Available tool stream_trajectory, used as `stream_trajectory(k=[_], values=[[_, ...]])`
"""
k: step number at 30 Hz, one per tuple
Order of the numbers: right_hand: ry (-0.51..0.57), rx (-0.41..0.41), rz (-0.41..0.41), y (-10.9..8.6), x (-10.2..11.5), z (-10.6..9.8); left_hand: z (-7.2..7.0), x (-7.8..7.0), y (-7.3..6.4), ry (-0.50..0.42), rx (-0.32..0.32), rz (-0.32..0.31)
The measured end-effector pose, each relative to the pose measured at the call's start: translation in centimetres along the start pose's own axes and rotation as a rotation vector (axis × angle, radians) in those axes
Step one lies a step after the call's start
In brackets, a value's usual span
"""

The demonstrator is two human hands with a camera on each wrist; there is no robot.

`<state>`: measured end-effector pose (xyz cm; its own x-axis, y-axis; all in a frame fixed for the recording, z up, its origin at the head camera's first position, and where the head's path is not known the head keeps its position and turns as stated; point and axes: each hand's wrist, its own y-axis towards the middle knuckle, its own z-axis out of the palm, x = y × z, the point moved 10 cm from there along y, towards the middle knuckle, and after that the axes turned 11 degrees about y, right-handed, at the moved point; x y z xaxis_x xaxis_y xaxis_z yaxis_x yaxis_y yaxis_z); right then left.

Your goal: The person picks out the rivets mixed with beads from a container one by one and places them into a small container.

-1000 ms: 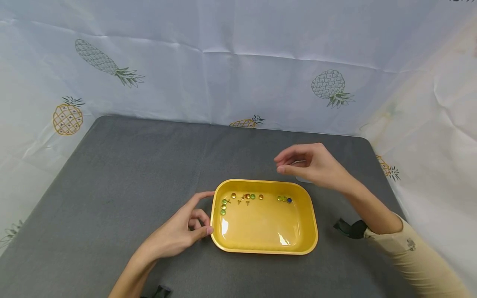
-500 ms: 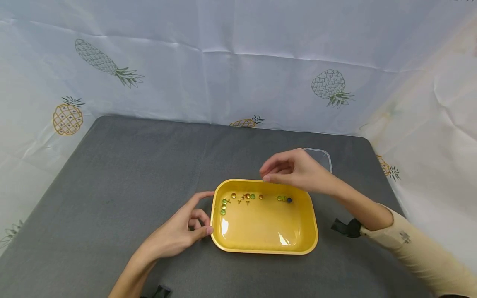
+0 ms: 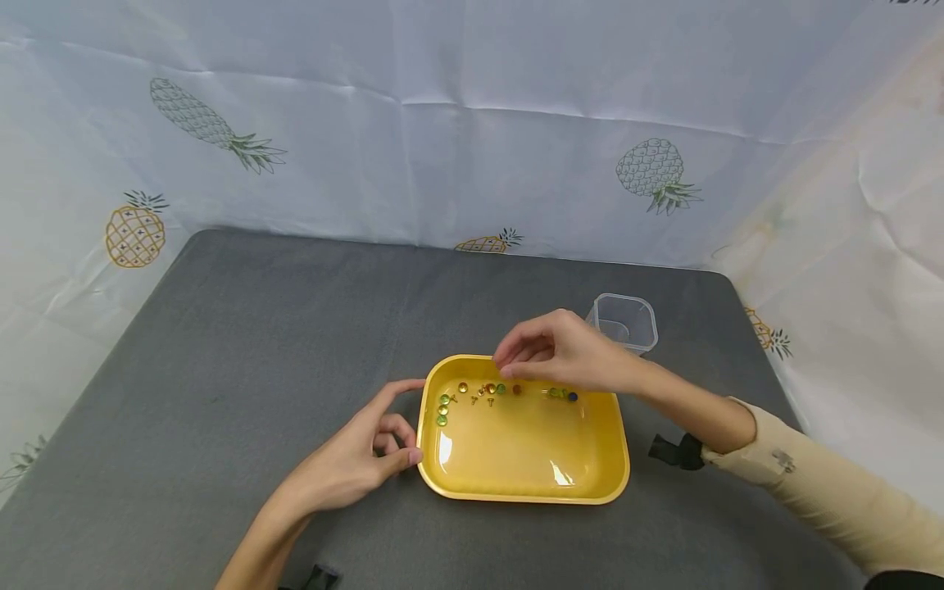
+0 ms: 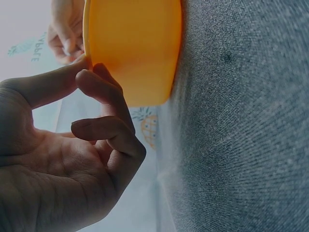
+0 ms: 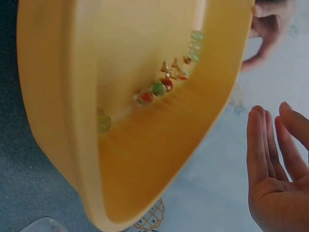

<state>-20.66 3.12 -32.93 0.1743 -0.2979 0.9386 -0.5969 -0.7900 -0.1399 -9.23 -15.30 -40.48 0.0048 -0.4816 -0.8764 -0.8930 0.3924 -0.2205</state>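
My left hand (image 3: 350, 459) holds the left end of a yellow tray (image 3: 516, 497), thumb on the rim and index finger at the far corner; the other fingers are bent. My right hand (image 3: 564, 351) hovers over the tray's far rim with nothing held, a gap showing between thumb and fingers in the right wrist view. Green beads (image 3: 442, 410) line the tray's left side. Along the far side lie amber and green beads (image 3: 501, 389), small gold screws (image 3: 490, 402) and a blue bead (image 3: 573, 397) beside two green ones.
A clear plastic container (image 3: 625, 321) stands behind the tray, to the right of my right hand. The grey table (image 3: 295, 328) is backed by a white cloth (image 3: 413, 164) printed with pineapples.
My right hand has moved left and toward me, from beside the clear container to over the tray's far rim, uncovering the container. The left hand and the tray have stayed put.
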Motion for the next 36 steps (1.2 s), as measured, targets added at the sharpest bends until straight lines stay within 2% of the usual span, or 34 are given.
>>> stream_trajectory(k=[7,13,36], values=[[-0.041,0.052,-0.028,0.5,-0.8,1.5,0.0,0.0,0.0,-0.002,-0.001,0.007],[-0.069,0.094,-0.011,0.5,-1.6,2.5,0.0,0.0,0.0,-0.009,-0.003,0.012],[-0.021,0.096,0.073,0.6,-3.9,3.5,0.0,-0.1,-0.1,-0.012,0.003,0.005]])
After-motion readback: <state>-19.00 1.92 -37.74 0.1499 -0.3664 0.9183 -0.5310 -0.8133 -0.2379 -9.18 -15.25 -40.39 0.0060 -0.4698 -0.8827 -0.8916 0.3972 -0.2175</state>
